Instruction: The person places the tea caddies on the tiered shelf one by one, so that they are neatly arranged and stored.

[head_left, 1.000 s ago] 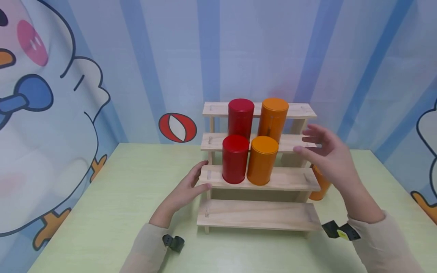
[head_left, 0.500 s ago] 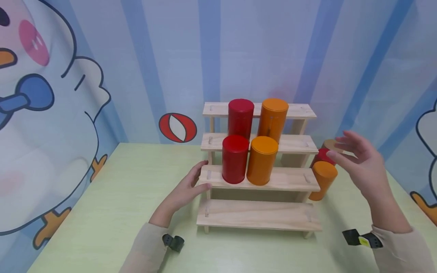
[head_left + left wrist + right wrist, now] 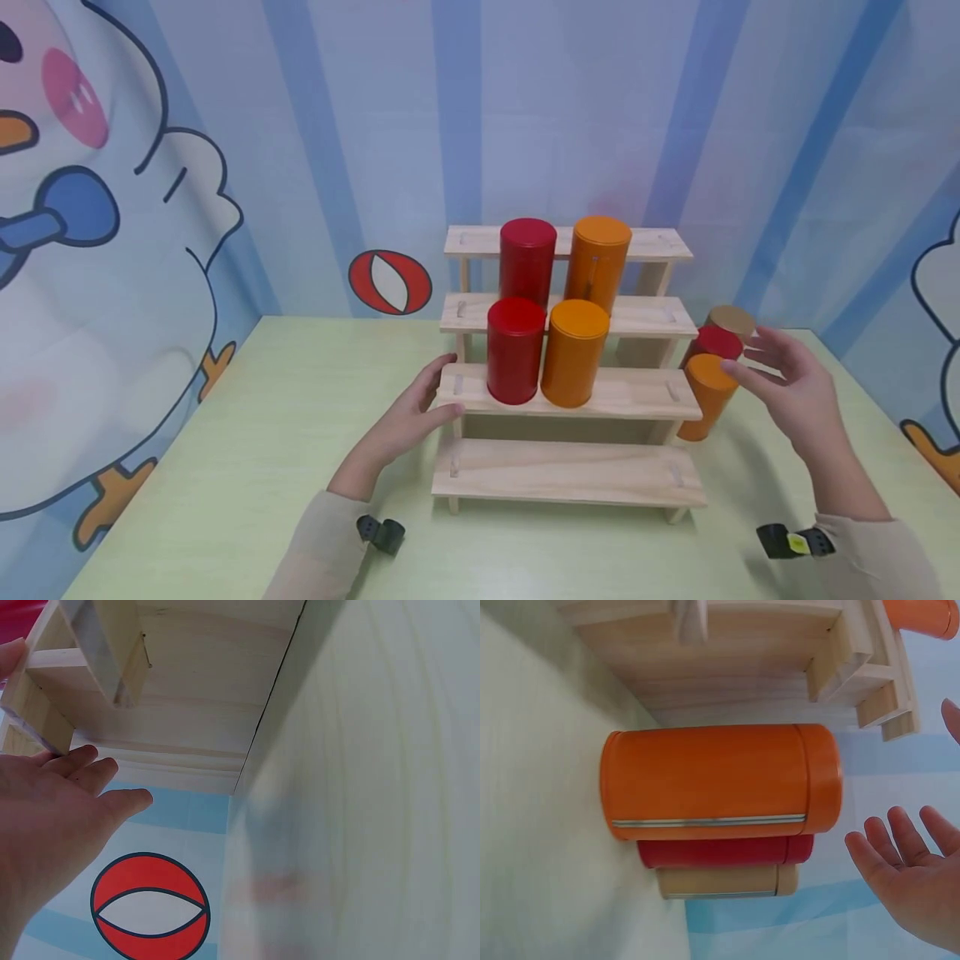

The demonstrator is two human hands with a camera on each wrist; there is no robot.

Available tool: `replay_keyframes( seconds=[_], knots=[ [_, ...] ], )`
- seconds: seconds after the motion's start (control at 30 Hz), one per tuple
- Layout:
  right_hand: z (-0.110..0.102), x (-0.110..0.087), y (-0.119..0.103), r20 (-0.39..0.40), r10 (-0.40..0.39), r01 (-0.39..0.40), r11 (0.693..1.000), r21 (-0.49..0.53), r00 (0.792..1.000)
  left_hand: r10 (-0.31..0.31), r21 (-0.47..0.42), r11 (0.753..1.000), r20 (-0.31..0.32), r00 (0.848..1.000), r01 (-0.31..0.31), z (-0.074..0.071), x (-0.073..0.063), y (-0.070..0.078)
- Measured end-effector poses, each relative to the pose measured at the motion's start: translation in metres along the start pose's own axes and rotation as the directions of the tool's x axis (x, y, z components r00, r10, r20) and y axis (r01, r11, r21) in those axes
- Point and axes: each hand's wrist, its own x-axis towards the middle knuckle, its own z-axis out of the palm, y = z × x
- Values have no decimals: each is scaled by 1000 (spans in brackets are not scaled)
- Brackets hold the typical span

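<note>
A stepped wooden display stand [image 3: 570, 473] has two red canisters [image 3: 514, 350] and two orange canisters [image 3: 576, 354] upright on its middle tiers. My left hand [image 3: 397, 421] holds the left end of the second tier from the front, thumb at the front edge and index finger at the back. In the left wrist view, that hand's other fingers [image 3: 94, 776] stretch out beside the wood. To the stand's right, another orange canister [image 3: 720, 784] stands before a red one [image 3: 727, 852] and a tan one [image 3: 727, 881]. My right hand [image 3: 795, 392] is spread beside them, thumb near the orange lid.
The pale table [image 3: 187, 467] runs back to a blue striped curtain [image 3: 375, 125] with cartoon figures. Bare bottom [image 3: 525, 475] and top tiers of the stand flank the filled ones. The stand's right end lies close to the three canisters.
My right hand has moved right from beside the stand, then lowered toward the three canisters, uncovering the red and tan ones. The left hand has stayed in place.
</note>
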Motion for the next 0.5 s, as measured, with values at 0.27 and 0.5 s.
replay_keyframes(
  seconds=[0.27, 0.5],
  knots=[
    [6, 5, 19, 15, 37, -38, 999, 35, 999, 0, -2, 1000, -2, 1000, 0, 0, 0, 0],
    [13, 6, 29, 74, 92, -91, 996, -8, 993, -2, -2, 1000, -3, 1000, 2, 0, -1, 1]
  ],
)
